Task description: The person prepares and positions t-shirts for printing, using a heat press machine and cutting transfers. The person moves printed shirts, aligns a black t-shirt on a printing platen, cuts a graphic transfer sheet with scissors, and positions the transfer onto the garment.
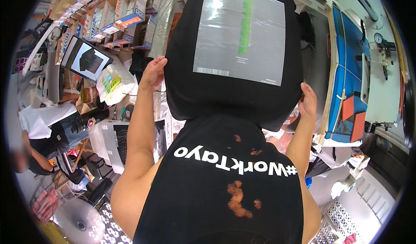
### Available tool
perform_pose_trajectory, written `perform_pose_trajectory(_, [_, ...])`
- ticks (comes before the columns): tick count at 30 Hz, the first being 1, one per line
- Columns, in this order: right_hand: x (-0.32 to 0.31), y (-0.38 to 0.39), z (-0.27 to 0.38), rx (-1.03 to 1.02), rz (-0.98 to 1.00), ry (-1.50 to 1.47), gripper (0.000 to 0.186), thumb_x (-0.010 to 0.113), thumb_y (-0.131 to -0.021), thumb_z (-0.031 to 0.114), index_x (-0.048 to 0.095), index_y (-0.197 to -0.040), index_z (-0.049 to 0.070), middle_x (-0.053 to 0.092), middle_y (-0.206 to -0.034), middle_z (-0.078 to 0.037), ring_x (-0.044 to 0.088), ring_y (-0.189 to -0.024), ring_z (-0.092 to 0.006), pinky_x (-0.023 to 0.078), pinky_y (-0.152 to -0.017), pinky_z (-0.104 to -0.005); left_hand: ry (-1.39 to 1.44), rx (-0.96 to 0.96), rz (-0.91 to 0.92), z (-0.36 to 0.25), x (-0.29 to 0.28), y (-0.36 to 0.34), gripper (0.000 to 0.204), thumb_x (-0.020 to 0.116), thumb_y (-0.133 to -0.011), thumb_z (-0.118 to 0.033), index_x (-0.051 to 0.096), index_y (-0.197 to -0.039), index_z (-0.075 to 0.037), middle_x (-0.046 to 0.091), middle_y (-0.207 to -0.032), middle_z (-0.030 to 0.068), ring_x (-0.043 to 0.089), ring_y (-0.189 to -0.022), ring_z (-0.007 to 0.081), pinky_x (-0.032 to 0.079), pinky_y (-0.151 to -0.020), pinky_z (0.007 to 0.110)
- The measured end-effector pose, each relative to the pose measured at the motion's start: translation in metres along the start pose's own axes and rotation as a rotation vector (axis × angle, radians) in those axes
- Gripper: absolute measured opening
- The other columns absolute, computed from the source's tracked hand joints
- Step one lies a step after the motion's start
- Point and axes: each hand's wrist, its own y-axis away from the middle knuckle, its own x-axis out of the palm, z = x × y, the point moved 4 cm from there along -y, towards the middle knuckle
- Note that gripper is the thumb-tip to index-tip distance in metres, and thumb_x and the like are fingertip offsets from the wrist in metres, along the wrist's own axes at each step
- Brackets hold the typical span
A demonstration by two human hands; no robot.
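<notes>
Spread out flat in front of me is a piece of black fabric (186,97), apparently a shirt, drawn over a rounded board. On top of it lies a shiny grey film sheet (264,64) with green lettering and a barcode strip along its near edge. My left hand (153,73) is at the fabric's left edge, its fingers curled in against the cloth. At the right edge, somewhat nearer to me, my right hand (308,99) has its bent fingers on the cloth. What lies under the fabric is hidden.
Cardboard boxes (125,16) are racked at the far left, above a tilted screen (88,58). To the right stands a blue padded panel (344,73) with orange pieces, beside a gauge (378,38). A fan (80,222) and another person's arm (41,158) are at the left.
</notes>
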Motion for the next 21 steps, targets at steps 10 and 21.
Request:
perform_pose_trajectory(10, [0.124, 0.059, 0.041, -1.16, -0.168, 1.092, 0.026, 0.069, -0.083, 0.011, 0.067, -0.107, 0.002, 0.062, -0.119, -0.017, 0.055, -0.117, -0.0374, 0.043, -0.1, -0.0461, -1.347, 1.065, -0.156, -0.021, 0.143, 0.022, 0.025, 0.069, -0.083, -0.011, 0.068, -0.106, -0.002, 0.065, -0.112, 0.0127, 0.059, -0.109, 0.0332, 0.043, -0.099, 0.042])
perform_pose_trajectory(21, [0.13, 0.058, 0.023, -1.107, -0.151, 1.199, 0.031, 0.071, -0.083, 0.019, 0.067, -0.109, 0.003, 0.062, -0.122, -0.012, 0.053, -0.123, -0.0315, 0.042, -0.102, -0.0451, -1.459, 1.073, -0.168, -0.002, 0.152, 0.02, 0.027, 0.074, -0.078, -0.013, 0.069, -0.103, -0.002, 0.065, -0.115, 0.0112, 0.056, -0.117, 0.0319, 0.041, -0.104, 0.044])
